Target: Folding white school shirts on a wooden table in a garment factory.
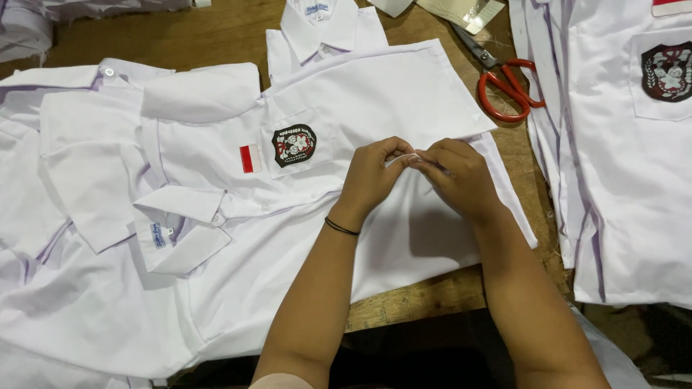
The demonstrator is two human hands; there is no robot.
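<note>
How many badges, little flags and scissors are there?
Black crest badges: 2
Red-and-white flag patches: 1
Red-handled scissors: 1
Total: 4

Your left hand (371,176) and right hand (461,176) meet fingertip to fingertip on the shirt (346,130) spread across the counter (209,32). Scissors (504,83) lie behind your right hand. A second shirt (627,158) lies to the right; more shirts (79,238) overlap at left.
</note>
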